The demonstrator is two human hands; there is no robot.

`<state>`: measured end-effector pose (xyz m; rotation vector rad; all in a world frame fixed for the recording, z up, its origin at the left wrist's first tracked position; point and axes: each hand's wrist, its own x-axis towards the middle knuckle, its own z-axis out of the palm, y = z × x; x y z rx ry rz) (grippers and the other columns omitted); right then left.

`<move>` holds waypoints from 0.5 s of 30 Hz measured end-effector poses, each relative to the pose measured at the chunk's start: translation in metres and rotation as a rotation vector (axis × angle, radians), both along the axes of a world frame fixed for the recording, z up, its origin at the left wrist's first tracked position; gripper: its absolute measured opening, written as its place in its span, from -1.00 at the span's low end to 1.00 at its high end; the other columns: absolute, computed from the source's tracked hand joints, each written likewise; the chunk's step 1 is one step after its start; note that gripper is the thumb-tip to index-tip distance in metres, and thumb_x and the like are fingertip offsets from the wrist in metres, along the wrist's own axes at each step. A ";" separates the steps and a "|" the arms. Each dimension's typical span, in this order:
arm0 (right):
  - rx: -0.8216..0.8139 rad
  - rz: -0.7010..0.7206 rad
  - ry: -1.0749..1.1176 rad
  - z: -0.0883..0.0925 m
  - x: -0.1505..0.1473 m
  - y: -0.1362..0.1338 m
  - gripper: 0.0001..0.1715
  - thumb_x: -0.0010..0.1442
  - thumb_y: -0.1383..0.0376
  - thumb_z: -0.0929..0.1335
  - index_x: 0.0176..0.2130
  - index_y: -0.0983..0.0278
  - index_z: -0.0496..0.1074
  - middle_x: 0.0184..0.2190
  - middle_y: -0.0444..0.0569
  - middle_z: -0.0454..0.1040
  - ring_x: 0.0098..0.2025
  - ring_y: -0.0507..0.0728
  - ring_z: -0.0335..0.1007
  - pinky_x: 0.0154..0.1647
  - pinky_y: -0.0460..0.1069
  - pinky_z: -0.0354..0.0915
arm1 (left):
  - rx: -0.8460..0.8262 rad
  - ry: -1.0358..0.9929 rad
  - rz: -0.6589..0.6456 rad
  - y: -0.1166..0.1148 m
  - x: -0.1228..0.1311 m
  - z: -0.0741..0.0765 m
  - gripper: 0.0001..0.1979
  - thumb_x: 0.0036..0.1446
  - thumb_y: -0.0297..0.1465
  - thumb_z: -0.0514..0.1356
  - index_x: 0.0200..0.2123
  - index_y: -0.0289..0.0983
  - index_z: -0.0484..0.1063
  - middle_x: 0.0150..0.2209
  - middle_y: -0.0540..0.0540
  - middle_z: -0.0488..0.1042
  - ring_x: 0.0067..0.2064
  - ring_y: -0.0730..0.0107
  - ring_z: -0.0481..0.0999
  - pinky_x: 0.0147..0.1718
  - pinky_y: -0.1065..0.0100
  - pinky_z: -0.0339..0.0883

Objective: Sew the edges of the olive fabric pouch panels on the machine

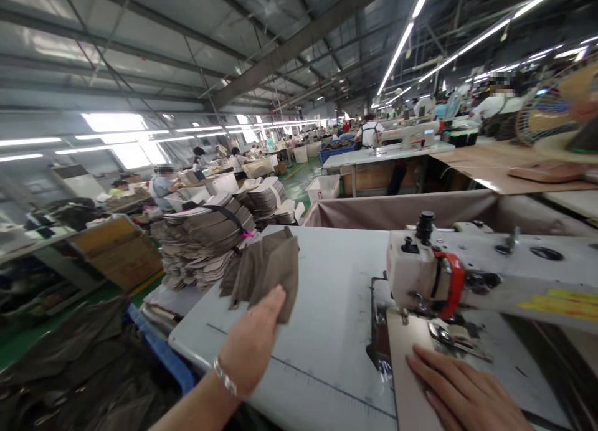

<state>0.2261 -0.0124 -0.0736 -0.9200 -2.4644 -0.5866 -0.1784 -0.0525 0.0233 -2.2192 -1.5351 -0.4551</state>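
My left hand [252,341] is closed on a fanned bunch of grey-brown cut fabric pieces [268,269], held above the left part of the white sewing table [327,306]. A bracelet sits on that wrist. My right hand [462,390] lies flat with fingers stretched out on a beige panel [406,369] just in front of the needle area of the white sewing machine [490,275]. The machine has a red guard and a black knob on top.
Tall stacks of cut pieces [205,244] stand at the table's far left corner. A blue crate [163,353] and dark fabric heaps [79,369] lie at lower left. A fabric trough [397,210] runs behind the table. Other workers sit at tables further back.
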 end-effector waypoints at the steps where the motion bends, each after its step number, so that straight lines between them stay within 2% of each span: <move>1: -0.062 -0.023 -0.007 0.008 -0.002 -0.001 -0.44 0.24 0.17 0.28 0.22 0.07 0.26 0.15 -0.14 0.34 0.03 0.13 0.39 -0.10 0.01 0.37 | -0.053 0.024 -0.116 -0.014 0.021 -0.009 -0.44 0.24 -0.57 -0.13 0.31 -0.31 0.02 0.21 -0.21 0.30 0.18 0.27 0.35 0.11 0.26 0.33; 2: -0.106 -0.041 0.017 0.014 -0.005 -0.001 -0.50 0.25 0.20 0.28 0.18 0.07 0.31 0.11 -0.13 0.38 0.01 0.13 0.39 -0.06 0.03 0.35 | -0.117 0.055 -0.285 -0.025 0.041 -0.018 -0.49 0.25 -0.51 -0.08 0.27 -0.31 0.13 0.15 -0.22 0.38 0.09 0.26 0.44 0.01 0.31 0.41; 3: -0.167 -0.074 0.032 0.019 -0.007 0.000 -0.54 0.27 0.22 0.28 0.15 0.09 0.33 0.09 -0.10 0.39 0.03 0.15 0.37 0.01 0.07 0.32 | -0.160 0.058 -0.375 -0.033 0.057 -0.024 -0.55 0.26 -0.47 -0.04 0.20 -0.29 0.23 0.09 -0.21 0.44 0.00 0.24 0.50 -0.08 0.31 0.45; 5: -0.237 -0.104 0.069 0.024 -0.011 0.003 -0.55 0.28 0.25 0.27 0.16 0.15 0.32 0.10 -0.02 0.37 0.06 0.19 0.33 0.06 0.14 0.27 | -0.263 -0.012 -0.430 -0.031 0.079 -0.029 -0.67 0.27 -0.36 0.03 0.06 -0.26 0.37 -0.01 -0.20 0.50 -0.10 0.22 0.52 -0.13 0.26 0.47; 7: -0.278 -0.100 0.071 0.027 -0.014 0.004 -0.50 0.28 0.30 0.27 0.20 0.19 0.27 0.14 0.03 0.32 0.10 0.21 0.28 0.06 0.16 0.24 | -0.355 -0.132 -0.331 -0.007 0.090 -0.024 -0.70 0.31 -0.36 0.00 0.02 -0.26 0.39 -0.02 -0.19 0.49 -0.04 0.21 0.47 -0.01 0.18 0.39; 10: -0.298 -0.107 0.072 0.031 -0.017 0.001 -0.46 0.25 0.35 0.28 0.21 0.20 0.25 0.15 0.07 0.30 0.11 0.23 0.25 0.05 0.17 0.22 | -0.407 -0.202 -0.185 0.050 0.096 -0.016 -0.65 0.30 -0.47 -0.02 0.12 -0.29 0.29 0.13 -0.22 0.34 0.17 0.18 0.29 0.19 0.05 0.14; 13: -0.299 -0.129 0.085 0.036 -0.018 -0.003 -0.47 0.24 0.38 0.28 0.20 0.20 0.27 0.14 0.07 0.30 0.09 0.24 0.25 0.04 0.18 0.21 | -0.456 -0.249 -0.127 0.093 0.098 -0.019 -0.74 0.21 -0.44 0.12 -0.03 -0.28 0.40 -0.06 -0.20 0.42 0.04 0.14 0.36 0.08 0.06 0.23; 15: -0.304 -0.134 0.094 0.038 -0.019 -0.004 -0.47 0.25 0.38 0.27 0.19 0.19 0.27 0.13 0.06 0.31 0.08 0.23 0.25 0.03 0.17 0.20 | -0.479 -0.281 -0.141 0.104 0.099 -0.020 -0.87 0.17 -0.42 0.17 -0.20 -0.29 0.45 -0.21 -0.15 0.43 -0.09 0.18 0.39 -0.04 0.14 0.30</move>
